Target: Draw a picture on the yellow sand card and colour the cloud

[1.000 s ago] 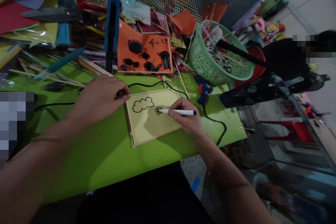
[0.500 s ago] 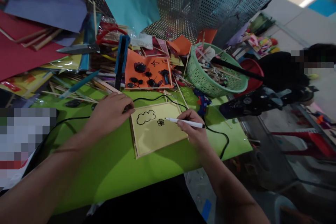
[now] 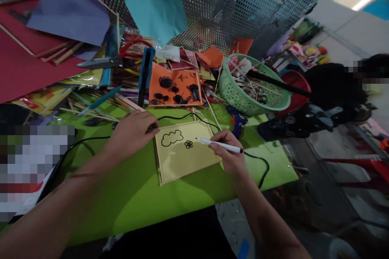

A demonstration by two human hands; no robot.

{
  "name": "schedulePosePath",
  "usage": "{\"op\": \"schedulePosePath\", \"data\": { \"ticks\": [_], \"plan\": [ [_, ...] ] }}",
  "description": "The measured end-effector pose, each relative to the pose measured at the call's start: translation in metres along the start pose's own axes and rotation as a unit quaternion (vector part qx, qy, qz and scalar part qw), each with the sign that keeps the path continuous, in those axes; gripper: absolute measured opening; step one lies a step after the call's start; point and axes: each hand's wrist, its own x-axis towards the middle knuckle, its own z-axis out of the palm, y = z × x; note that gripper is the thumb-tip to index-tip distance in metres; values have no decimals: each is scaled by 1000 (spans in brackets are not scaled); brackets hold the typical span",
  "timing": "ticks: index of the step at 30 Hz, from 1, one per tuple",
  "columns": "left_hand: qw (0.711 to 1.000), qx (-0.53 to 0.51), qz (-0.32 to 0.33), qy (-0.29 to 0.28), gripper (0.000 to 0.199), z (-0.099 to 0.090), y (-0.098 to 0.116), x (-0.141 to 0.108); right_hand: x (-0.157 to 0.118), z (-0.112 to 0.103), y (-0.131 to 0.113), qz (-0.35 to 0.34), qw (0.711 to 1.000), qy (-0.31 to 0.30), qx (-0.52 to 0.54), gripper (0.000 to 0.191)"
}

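A yellow sheet (image 3: 182, 164) framed with thin sticks lies on the green table. It bears a black cloud outline (image 3: 172, 138) and a small flower (image 3: 189, 144). My right hand (image 3: 229, 151) grips a white marker (image 3: 221, 145), its dark tip pointing left over the sheet, right of the flower; whether the tip touches is unclear. At the sheet's upper left corner is my left hand (image 3: 136, 129), fingers bent and pressed together near the frame; anything between them is hidden.
Behind the sheet run a black cord (image 3: 179, 117) and an orange framed picture (image 3: 176, 87). A blue glue gun (image 3: 237, 120), a green basket (image 3: 255, 107) and a dark bottle (image 3: 276, 125) stand right. Scissors (image 3: 101, 62) and sticks lie left. A person (image 3: 325, 85) is beyond.
The whole view has shifted slightly, so things appear a little farther right. The marker tip sits slightly farther from the flower. Both hands keep nearly the same pose.
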Motion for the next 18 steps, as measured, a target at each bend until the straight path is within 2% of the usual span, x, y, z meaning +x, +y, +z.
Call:
{"op": "schedulePosePath", "data": {
  "ticks": [18],
  "plan": [
    [1000, 19, 14, -8, 21, -1, 2, 1, 1, -2, -1, -15, 1000, 7, 1, 20]
  ]
}}
